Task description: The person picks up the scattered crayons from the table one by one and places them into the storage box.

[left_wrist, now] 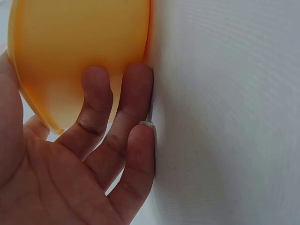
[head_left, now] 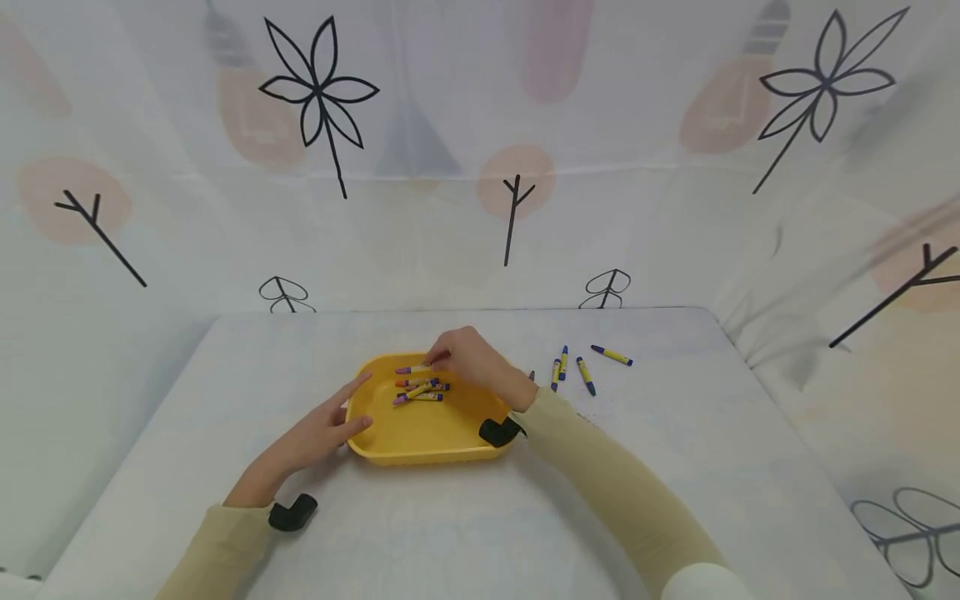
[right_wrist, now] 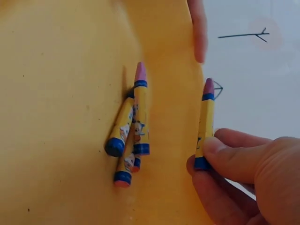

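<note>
A yellow tray (head_left: 427, 437) rests on the table, with several crayons (right_wrist: 141, 115) in yellow and blue wrappers piled loosely in its back left part. My right hand (head_left: 474, 360) is over the tray's back side. Between thumb and fingers it pinches a crayon (right_wrist: 205, 129) near the blue end, the purple tip pointing away from the hand. At the tray's left end, my left hand (head_left: 318, 435) holds the rim, thumb over the inside. In the left wrist view its other fingers (left_wrist: 96, 89) lie along the tray's outer wall, close to the tabletop.
Right of the tray, several more crayons (head_left: 587, 377) lie scattered on the white table (head_left: 675, 467); one crayon tip (head_left: 532, 376) shows from behind my right wrist. A patterned cloth (head_left: 450, 225) hangs behind the table's back edge and along the sides.
</note>
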Demonstrator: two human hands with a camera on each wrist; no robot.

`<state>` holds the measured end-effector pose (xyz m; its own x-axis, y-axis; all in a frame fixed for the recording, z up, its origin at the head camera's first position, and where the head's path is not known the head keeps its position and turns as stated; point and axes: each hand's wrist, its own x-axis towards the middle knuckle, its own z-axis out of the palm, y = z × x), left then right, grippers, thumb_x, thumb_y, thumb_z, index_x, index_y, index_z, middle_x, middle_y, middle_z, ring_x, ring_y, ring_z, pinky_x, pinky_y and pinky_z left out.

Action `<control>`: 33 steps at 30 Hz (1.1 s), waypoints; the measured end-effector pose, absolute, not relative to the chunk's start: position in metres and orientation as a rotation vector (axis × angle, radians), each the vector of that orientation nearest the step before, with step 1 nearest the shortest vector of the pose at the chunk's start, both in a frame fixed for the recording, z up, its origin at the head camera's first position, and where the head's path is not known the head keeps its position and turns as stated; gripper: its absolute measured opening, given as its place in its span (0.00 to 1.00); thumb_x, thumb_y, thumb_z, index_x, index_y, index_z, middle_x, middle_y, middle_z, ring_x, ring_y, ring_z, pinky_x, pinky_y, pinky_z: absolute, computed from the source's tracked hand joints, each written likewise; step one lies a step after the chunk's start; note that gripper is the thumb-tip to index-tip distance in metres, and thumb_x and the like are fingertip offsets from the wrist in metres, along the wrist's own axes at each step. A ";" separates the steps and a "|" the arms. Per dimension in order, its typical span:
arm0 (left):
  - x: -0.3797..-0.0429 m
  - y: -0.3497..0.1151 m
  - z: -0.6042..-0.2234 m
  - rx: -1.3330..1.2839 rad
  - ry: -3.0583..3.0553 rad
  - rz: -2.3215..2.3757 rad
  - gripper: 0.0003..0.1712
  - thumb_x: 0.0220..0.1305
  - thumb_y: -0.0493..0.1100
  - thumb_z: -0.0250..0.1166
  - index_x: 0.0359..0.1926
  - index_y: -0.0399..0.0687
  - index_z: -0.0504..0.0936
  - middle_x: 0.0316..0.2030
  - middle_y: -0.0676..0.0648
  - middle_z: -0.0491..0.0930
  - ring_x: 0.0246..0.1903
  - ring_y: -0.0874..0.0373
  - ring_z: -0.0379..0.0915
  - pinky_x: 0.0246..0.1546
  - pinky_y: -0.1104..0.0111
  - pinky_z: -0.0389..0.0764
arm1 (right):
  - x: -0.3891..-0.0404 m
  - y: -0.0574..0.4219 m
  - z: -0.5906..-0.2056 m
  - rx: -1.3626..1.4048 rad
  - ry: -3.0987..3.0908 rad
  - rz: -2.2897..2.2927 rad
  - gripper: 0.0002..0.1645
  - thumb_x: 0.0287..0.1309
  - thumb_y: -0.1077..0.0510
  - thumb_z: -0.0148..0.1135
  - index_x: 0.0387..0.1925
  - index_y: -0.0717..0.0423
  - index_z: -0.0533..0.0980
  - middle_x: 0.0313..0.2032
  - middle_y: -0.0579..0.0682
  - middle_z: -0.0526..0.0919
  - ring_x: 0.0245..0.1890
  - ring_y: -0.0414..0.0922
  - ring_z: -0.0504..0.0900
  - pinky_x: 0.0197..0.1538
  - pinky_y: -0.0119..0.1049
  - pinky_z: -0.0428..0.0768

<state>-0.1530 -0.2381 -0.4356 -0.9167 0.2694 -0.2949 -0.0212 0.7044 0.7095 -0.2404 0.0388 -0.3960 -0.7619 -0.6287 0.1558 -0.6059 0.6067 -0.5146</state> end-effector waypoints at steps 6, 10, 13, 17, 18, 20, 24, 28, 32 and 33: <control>-0.153 -0.239 -0.435 0.182 2.545 1.050 0.46 0.68 0.63 0.61 0.79 0.69 0.48 0.41 0.43 0.76 0.34 0.52 0.72 0.36 0.61 0.72 | -0.239 0.036 -0.397 -1.052 2.788 -0.885 0.07 0.60 0.64 0.68 0.40 0.56 0.88 0.41 0.48 0.87 0.44 0.44 0.84 0.49 0.34 0.79; -0.154 -0.239 -0.432 0.193 2.538 1.054 0.45 0.69 0.61 0.61 0.79 0.69 0.48 0.36 0.43 0.75 0.32 0.52 0.71 0.35 0.61 0.71 | -0.243 0.036 -0.398 -1.150 2.801 -0.836 0.07 0.60 0.63 0.69 0.40 0.56 0.88 0.40 0.48 0.88 0.43 0.43 0.84 0.48 0.32 0.79; -0.154 -0.239 -0.431 0.204 2.535 1.061 0.45 0.69 0.61 0.61 0.79 0.69 0.48 0.36 0.44 0.75 0.32 0.52 0.71 0.35 0.60 0.71 | -0.246 0.036 -0.397 -1.229 2.811 -0.787 0.07 0.60 0.63 0.68 0.40 0.55 0.87 0.40 0.47 0.87 0.42 0.42 0.84 0.48 0.31 0.79; -0.155 -0.240 -0.432 0.195 2.534 1.058 0.45 0.69 0.61 0.61 0.79 0.69 0.48 0.35 0.44 0.75 0.32 0.52 0.71 0.35 0.61 0.71 | -0.249 0.036 -0.396 -1.325 2.800 -0.744 0.07 0.61 0.63 0.68 0.41 0.56 0.87 0.41 0.48 0.87 0.43 0.42 0.85 0.48 0.30 0.79; -0.155 -0.240 -0.433 0.199 2.531 1.056 0.45 0.69 0.61 0.61 0.79 0.69 0.48 0.34 0.44 0.75 0.31 0.52 0.71 0.34 0.61 0.71 | -0.249 0.036 -0.396 -1.348 2.794 -0.738 0.07 0.61 0.63 0.68 0.41 0.56 0.87 0.41 0.48 0.87 0.43 0.42 0.85 0.48 0.30 0.79; -0.155 -0.240 -0.434 0.203 2.534 1.055 0.45 0.69 0.61 0.61 0.79 0.69 0.48 0.33 0.44 0.74 0.31 0.52 0.71 0.34 0.61 0.71 | -0.251 0.036 -0.398 -1.407 2.784 -0.724 0.07 0.61 0.63 0.68 0.41 0.56 0.87 0.41 0.48 0.87 0.43 0.42 0.85 0.48 0.30 0.79; -0.156 -0.241 -0.436 0.220 2.535 1.058 0.44 0.69 0.61 0.60 0.79 0.69 0.48 0.32 0.45 0.74 0.30 0.52 0.71 0.33 0.61 0.70 | -0.252 0.033 -0.402 -1.477 2.751 -0.726 0.07 0.60 0.63 0.68 0.40 0.57 0.87 0.40 0.48 0.87 0.42 0.42 0.85 0.47 0.29 0.79; -0.155 -0.242 -0.436 0.212 2.537 1.064 0.44 0.69 0.61 0.61 0.79 0.69 0.49 0.31 0.44 0.73 0.30 0.52 0.70 0.32 0.61 0.70 | -0.250 0.027 -0.405 -1.450 2.709 -0.639 0.07 0.62 0.62 0.68 0.41 0.57 0.87 0.40 0.48 0.87 0.40 0.41 0.84 0.46 0.30 0.79; -0.154 -0.242 -0.436 0.200 2.532 1.072 0.44 0.69 0.61 0.61 0.79 0.69 0.49 0.32 0.44 0.73 0.30 0.52 0.71 0.33 0.61 0.71 | -0.249 0.024 -0.411 -1.414 2.705 -0.562 0.07 0.62 0.62 0.68 0.41 0.55 0.87 0.40 0.47 0.88 0.40 0.40 0.84 0.45 0.29 0.78; -0.154 -0.241 -0.436 0.198 2.531 1.074 0.44 0.69 0.61 0.61 0.79 0.69 0.49 0.32 0.44 0.74 0.30 0.52 0.71 0.33 0.61 0.71 | -0.249 0.024 -0.413 -1.412 2.710 -0.556 0.07 0.61 0.62 0.68 0.41 0.55 0.87 0.40 0.46 0.88 0.40 0.40 0.84 0.45 0.29 0.78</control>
